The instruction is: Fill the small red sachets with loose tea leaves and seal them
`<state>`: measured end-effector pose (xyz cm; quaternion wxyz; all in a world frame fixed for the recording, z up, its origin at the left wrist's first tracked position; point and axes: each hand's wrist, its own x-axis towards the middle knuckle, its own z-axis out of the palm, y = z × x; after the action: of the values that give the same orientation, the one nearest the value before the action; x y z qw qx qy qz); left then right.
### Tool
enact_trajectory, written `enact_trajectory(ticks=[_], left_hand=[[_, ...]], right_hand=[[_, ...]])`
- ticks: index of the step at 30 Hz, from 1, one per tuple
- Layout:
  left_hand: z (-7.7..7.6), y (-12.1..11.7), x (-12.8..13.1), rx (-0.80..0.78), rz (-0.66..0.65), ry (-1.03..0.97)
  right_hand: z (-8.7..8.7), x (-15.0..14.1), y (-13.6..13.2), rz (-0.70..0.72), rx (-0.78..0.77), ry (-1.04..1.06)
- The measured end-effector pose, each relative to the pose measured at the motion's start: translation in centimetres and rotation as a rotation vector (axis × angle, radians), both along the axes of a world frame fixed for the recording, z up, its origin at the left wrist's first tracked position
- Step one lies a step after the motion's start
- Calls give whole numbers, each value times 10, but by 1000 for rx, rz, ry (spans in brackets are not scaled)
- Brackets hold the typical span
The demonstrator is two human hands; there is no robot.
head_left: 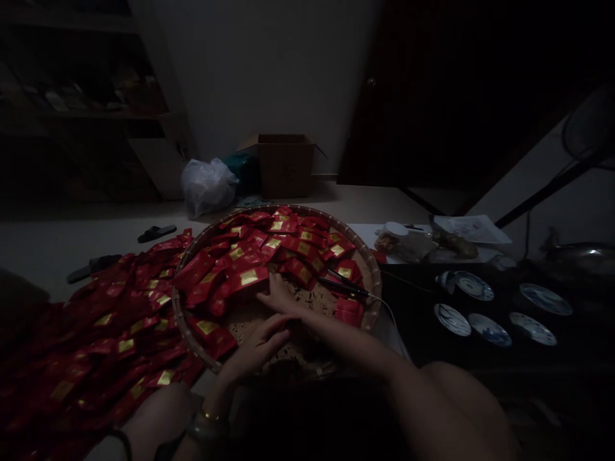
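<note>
A round woven bamboo tray (373, 282) holds many shiny red packets with gold labels, along with loose dark bits on its bare part. My right hand (277, 296) reaches across to the middle of the tray, its thumb and fingers at the right edge of a red packet (248, 278) and seemingly pinching it. Nearer to me, my left hand (264, 340) is held over the tray's front part, fingers stretched out and nothing visible in them. A bangle circles the left wrist. Right of my right hand lies a slim black tool (343, 285), near a pale cord.
Left of the tray, a large heap of red packets (125, 346) covers the floor beside dark slippers (156, 233). Behind stand a cardboard box (287, 168) and a white plastic bag (207, 186). On the right, a dark table (413, 320) bears several blue-and-white dishes (473, 286).
</note>
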<state>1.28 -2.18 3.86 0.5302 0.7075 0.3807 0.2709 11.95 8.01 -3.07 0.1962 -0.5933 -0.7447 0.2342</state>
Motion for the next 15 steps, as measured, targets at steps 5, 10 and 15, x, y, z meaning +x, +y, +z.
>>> enact_trajectory(ticks=[5, 10, 15], left_hand=[[4, 0, 1, -43, -17, -47], [0, -2, 0, -60, -10, -21], [-7, -3, -2, -104, 6, -7]], right_hand=[[-4, -25, -10, 115, 5, -21], [-9, 14, -2, -64, -2, -131], [-19, 49, 8, -126, -30, -199]])
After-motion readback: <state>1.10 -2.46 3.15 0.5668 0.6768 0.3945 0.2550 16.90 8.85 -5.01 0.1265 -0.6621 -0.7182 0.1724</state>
